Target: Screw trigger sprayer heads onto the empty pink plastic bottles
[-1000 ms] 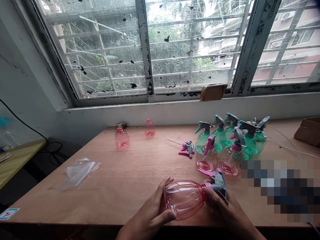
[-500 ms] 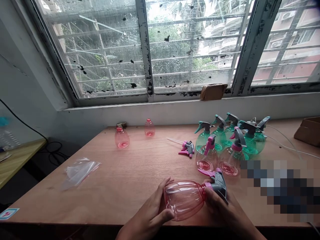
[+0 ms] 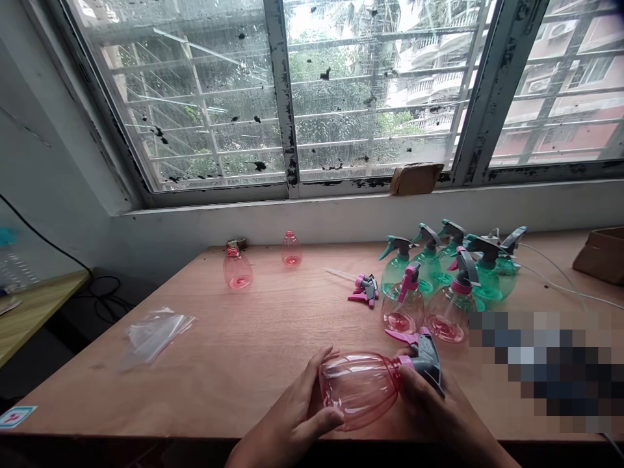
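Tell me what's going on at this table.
A person holds a pink plastic spray bottle on its side, the left hand cupping its body and the right hand at its grey-and-pink trigger head. On the wooden table stand two more pink bottles with trigger heads and a cluster of green spray bottles. A loose trigger sprayer lies nearby; two pink bottles without trigger heads stand farther left.

Daylight from window (image 3: 375, 91), soft shadows, curved edges.
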### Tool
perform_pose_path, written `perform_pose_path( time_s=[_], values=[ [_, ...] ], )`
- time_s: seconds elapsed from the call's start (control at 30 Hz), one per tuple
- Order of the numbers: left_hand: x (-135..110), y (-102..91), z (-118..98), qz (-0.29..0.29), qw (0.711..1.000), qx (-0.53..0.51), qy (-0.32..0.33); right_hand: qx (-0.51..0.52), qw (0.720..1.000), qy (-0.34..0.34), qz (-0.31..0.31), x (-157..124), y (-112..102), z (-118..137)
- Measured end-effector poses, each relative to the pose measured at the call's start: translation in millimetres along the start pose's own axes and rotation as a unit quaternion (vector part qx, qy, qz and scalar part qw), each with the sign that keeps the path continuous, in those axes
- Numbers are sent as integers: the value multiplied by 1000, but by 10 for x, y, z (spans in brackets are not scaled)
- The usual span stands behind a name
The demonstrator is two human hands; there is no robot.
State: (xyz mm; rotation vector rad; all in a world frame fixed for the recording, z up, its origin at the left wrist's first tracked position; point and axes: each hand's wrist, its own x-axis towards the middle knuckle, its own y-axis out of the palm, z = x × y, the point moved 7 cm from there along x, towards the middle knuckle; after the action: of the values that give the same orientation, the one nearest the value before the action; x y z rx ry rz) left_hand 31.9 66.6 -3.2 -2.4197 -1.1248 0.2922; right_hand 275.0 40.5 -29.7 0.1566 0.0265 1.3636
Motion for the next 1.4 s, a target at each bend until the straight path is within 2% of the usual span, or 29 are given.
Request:
perform_pose_path(
  time_s=[0.2, 0.57, 0.77, 1.4],
  values=[
    [-1, -1, -33, 4, 1000, 4, -5, -4, 1000, 0, 26, 8, 8, 3],
    [-14, -10, -30, -5, 1000, -3, 0, -2, 1000, 12, 23, 3, -5, -25],
    [-18, -13, -76, -2, 1000, -9, -4, -10, 999, -3, 51, 11, 14, 1],
    [-16, -12, -94, 0, 1000, -11, -6, -7, 999, -5, 48, 17, 14, -3]
  ],
)
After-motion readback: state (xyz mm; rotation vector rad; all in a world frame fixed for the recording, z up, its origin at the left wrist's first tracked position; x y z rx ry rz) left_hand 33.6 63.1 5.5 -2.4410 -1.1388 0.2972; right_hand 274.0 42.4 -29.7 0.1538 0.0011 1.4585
